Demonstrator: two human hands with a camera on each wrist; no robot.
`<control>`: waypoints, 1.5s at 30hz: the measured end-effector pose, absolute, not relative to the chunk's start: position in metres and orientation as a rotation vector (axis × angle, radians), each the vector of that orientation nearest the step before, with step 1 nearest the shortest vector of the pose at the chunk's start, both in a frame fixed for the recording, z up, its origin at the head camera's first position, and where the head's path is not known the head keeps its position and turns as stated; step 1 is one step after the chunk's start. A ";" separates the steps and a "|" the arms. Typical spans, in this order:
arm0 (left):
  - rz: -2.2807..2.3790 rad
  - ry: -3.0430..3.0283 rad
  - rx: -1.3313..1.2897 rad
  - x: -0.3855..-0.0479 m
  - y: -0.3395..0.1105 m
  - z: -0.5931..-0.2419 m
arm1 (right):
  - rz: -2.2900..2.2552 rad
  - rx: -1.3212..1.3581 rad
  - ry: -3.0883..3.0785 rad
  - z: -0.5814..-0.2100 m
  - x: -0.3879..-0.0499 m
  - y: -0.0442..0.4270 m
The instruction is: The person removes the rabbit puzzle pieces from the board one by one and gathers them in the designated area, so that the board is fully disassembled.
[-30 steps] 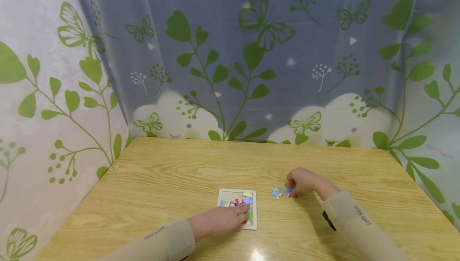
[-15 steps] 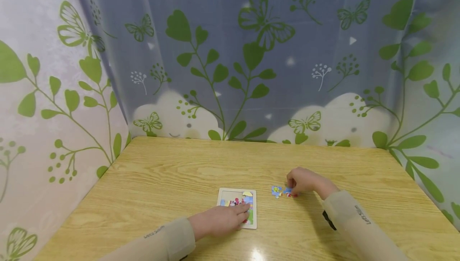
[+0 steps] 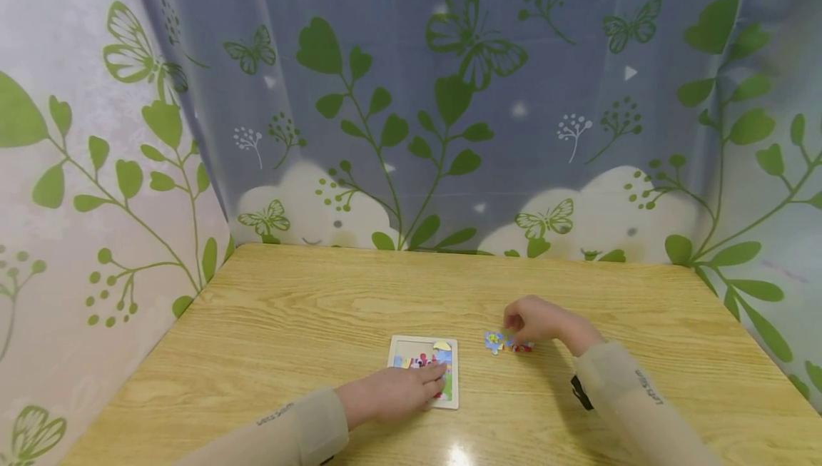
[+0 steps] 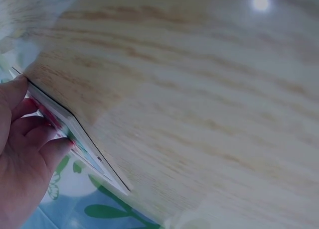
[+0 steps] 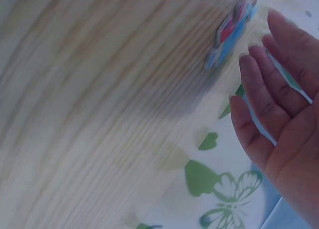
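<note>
My left hand (image 3: 398,393) rests its extended fingers on a white-rimmed puzzle tray (image 3: 455,380) and covers its lower part. The left wrist view shows the thumb (image 4: 15,92) at the tray's near edge (image 4: 97,149) and the fingertips on the picture. Several colourful jigsaw pieces fill part of the tray. To its right lies a loose blue jigsaw piece (image 3: 494,342) with a yellow figure. Beside it are red and blue pieces (image 3: 524,347), with my right hand (image 3: 542,320) over them. In the right wrist view, its fingers are loosely bent, apart from the pieces (image 5: 230,35).
A wood-grain table (image 3: 308,295) carries everything. Behind it hangs a blue-grey curtain (image 3: 398,130) printed with leaves and butterflies, and a pale printed cloth (image 3: 64,202) hangs at the left. Glare (image 3: 459,454) shows near the front.
My right hand has shifted slightly left and up, uncovering more of the red and blue pieces. The left hand stays on the tray.
</note>
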State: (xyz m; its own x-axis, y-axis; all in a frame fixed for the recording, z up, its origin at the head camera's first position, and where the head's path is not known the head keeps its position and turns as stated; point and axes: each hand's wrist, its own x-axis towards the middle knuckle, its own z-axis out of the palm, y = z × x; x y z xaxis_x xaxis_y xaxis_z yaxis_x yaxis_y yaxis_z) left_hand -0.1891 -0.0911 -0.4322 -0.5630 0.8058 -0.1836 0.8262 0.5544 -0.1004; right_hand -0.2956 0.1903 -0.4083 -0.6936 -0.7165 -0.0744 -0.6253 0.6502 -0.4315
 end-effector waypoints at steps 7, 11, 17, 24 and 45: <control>-0.338 2.700 1.491 -0.189 -0.091 -0.432 | -0.546 -1.134 2.616 -0.406 -0.291 0.174; -0.334 2.697 1.498 -0.190 -0.091 -0.432 | -0.563 -1.191 2.612 -0.408 -0.291 0.165; -0.316 2.687 1.495 -0.190 -0.092 -0.432 | -0.590 -1.236 2.595 -0.413 -0.293 0.150; -0.329 2.682 1.510 -0.190 -0.093 -0.431 | -0.599 -1.259 2.566 -0.413 -0.293 0.132; -0.352 2.695 1.535 -0.191 -0.093 -0.430 | -0.546 -1.274 2.532 -0.413 -0.289 0.099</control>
State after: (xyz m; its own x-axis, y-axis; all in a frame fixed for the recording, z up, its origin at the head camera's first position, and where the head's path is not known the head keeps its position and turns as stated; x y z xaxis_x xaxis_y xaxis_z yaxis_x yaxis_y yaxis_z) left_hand -0.1907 -0.0932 -0.4303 -0.5161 0.8469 -0.1285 0.8515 0.4909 -0.1845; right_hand -0.2885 0.0986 -0.4130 -0.5845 -0.8094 -0.0567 -0.7141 0.5463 -0.4377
